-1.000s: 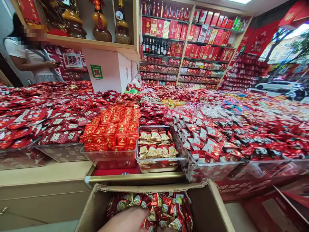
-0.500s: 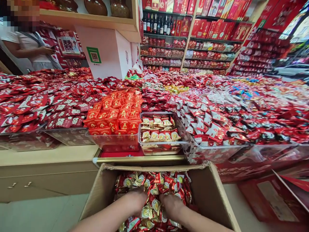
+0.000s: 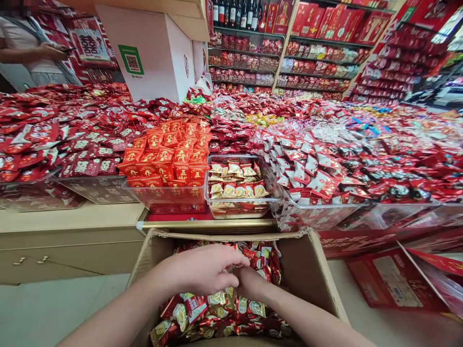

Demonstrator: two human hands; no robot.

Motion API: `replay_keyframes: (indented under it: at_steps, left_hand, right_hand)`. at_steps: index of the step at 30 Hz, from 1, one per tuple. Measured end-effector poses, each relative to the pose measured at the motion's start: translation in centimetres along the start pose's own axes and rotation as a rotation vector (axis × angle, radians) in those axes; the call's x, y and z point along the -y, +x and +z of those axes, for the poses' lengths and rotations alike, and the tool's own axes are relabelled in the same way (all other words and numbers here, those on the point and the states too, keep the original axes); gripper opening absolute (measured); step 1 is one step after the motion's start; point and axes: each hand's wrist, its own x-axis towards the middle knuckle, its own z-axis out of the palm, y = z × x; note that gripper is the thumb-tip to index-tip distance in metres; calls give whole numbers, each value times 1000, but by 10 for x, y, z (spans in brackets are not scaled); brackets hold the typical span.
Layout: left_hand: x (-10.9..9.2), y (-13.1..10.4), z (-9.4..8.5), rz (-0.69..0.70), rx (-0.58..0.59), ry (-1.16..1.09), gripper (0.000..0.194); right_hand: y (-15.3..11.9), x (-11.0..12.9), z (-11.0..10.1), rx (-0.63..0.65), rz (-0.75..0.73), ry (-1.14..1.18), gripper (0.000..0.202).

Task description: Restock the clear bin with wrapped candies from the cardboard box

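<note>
An open cardboard box stands on the floor right in front of me, filled with red and gold wrapped candies. My left hand is raised just above the pile with its fingers curled shut, and candies show right beneath its palm. My right hand reaches into the box beside it, its fingers hidden behind my left hand and among the wrappers. Past the box, a clear bin on the counter holds the same gold and red candies.
The long counter carries clear bins heaped with red packets, including orange-red ones. A person stands at the far left behind it. A white box and shelves of red goods rise behind. A red carton lies at the right.
The view has tilted down and nearer to the box. My left hand has lifted off the pile and closed over my right hand, which has slid under it.
</note>
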Motion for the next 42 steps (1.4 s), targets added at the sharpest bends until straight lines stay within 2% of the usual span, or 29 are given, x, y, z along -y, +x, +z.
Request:
replay_keyframes:
  at_steps: [2,4,6,8,10,13,15,19,21,23,26,28,30,34,36,37,39,41,42]
  left_hand:
    - [-2,1,-10,88,-144,-70,31]
    - [5,4,-13,98,-306,-122,27]
    - [16,7,-13,72,-398,-160,25]
    - [26,8,-11,38,-395,-201,25]
    - [31,8,-10,14,-343,-225,31]
    - [32,9,-8,-4,-327,-206,31]
    - [33,11,-5,-37,-369,-249,22]
    - [39,16,4,-116,-485,-493,13]
    - [42,18,7,-128,-557,-589,9]
    - [44,20,8,-117,-603,-649,8]
    - [47,22,5,-103,-594,-719,10]
    - [49,23,2,-91,-570,-763,12]
    - [52,23,0,-67,-561,-820,15]
    - [58,20,-3,-27,-688,-1066,30]
    - [59,19,-4,-37,-735,-1118,33]
    - [59,18,-4,-42,-725,-1104,33]
    - [58,17,-3,-40,-657,-1036,31]
    - [58,17,-2,-38,-604,-964,27]
    - [58,17,-1,-41,-593,-936,26]
  right_hand:
    - [-3,2,-3,-39,-19,50,15]
    - [-9,4,-14,-80,-27,110,12]
    - [-20,7,-31,-110,-34,169,9]
    - [-33,14,-49,-122,-55,358,8]
    - [-46,24,-64,-115,-74,665,14]
    - [-57,43,-77,-125,-113,1015,24]
    - [-59,54,-79,-187,-156,1055,26]
    - [-55,62,-69,-332,-195,1033,28]
    - [-54,60,-64,-393,-181,958,26]
    - [-54,56,-64,-545,-237,678,20]
    - [-55,54,-71,-877,-556,-62,31]
    - [-56,57,-80,-1011,-744,-454,22]
    - [-59,64,-93,-1066,-830,-620,17]
    - [-75,81,-134,-1071,-941,-623,18]
    - [-78,90,-164,-1082,-887,-607,13]
    - [-76,95,-180,-1087,-799,-615,12]
    - [-61,103,-212,-1066,-528,-674,14]
    - [-35,109,-240,-945,-225,-756,18]
    - [-20,111,-251,-860,-131,-783,20]
